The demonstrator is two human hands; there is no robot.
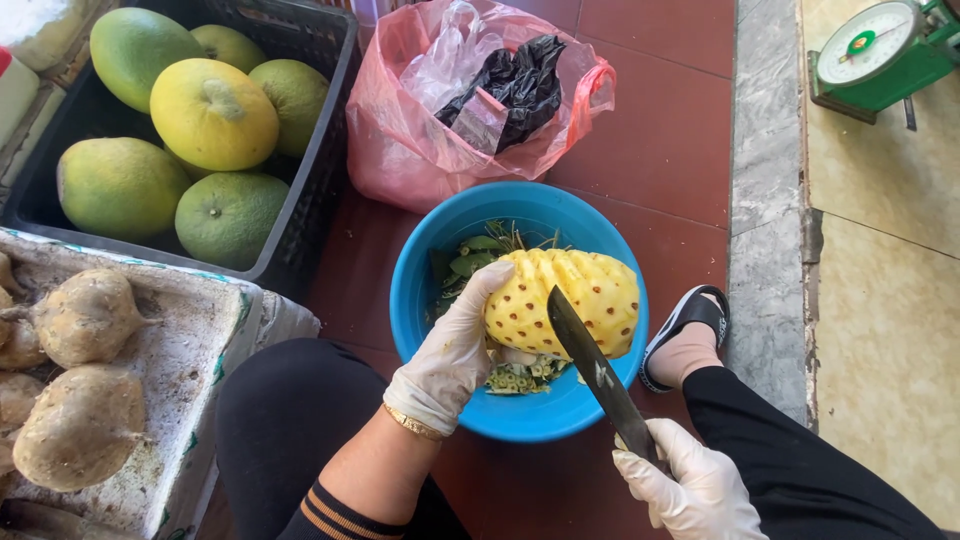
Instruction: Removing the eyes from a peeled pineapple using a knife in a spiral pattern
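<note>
Pineapple (565, 300) peeled yellow, dotted with brown eyes.

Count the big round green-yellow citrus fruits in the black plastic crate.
6 in the black plastic crate: back left, back middle, back right, centre, front left, front right. Others may lie underneath.

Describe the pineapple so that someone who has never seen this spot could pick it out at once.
Start at the round blue basin on the red tiled floor, just below the pink plastic bag. The pineapple is held over it, steadied by the gloved left hand, with the knife in the right hand laid against it. Unlike the smooth green fruits in the black crate, it is peeled, bright yellow and dotted with brown eyes.
</note>
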